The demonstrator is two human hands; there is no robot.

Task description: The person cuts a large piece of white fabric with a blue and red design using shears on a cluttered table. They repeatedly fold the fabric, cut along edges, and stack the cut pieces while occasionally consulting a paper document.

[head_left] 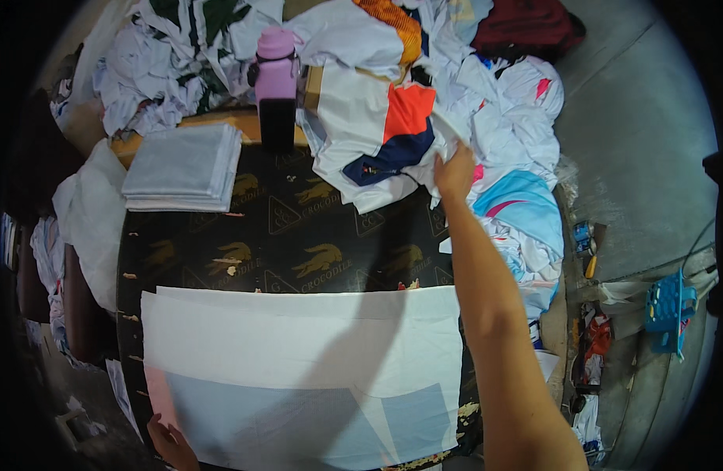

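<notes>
My right hand (454,174) reaches to the far side of the table, its fingers closed on the edge of a white garment (354,110) with orange and navy panels. That garment lies loosely crumpled. Close to me, a flat white cloth (299,330) is spread out, with blue-grey areas and a pinkish left edge. My left hand (171,443) rests at this cloth's lower left edge, fingers loosely bent and a little apart, with no hold visible. The shadow of my right arm falls across the cloth.
A black patterned board (299,235) forms the work surface. A folded stack of pale cloth (181,169) and a pink bottle (276,63) stand at the back left. White garments (511,118) heap up behind and on the right. A blue basket (666,314) is at far right.
</notes>
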